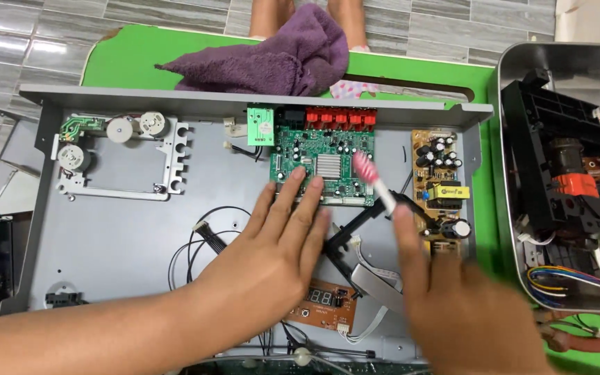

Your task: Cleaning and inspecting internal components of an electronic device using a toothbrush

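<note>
An opened grey metal chassis (126, 229) lies on a green table. My left hand (279, 243) rests flat with fingers spread, its tips on the lower edge of the green main circuit board (328, 163). My right hand (453, 305) is blurred and holds a toothbrush (376, 184) with a white handle, its pink bristle head over the board's right part. A small brown display board (324, 302) lies below my left hand.
A brown power supply board (442, 184) sits at the chassis's right. A disc drive frame with motors (116, 156) is at the left. A purple towel (279, 59) lies at the back. A steel tray (571, 173) holds black parts and wires. Someone's bare legs (307, 14) stand beyond the table.
</note>
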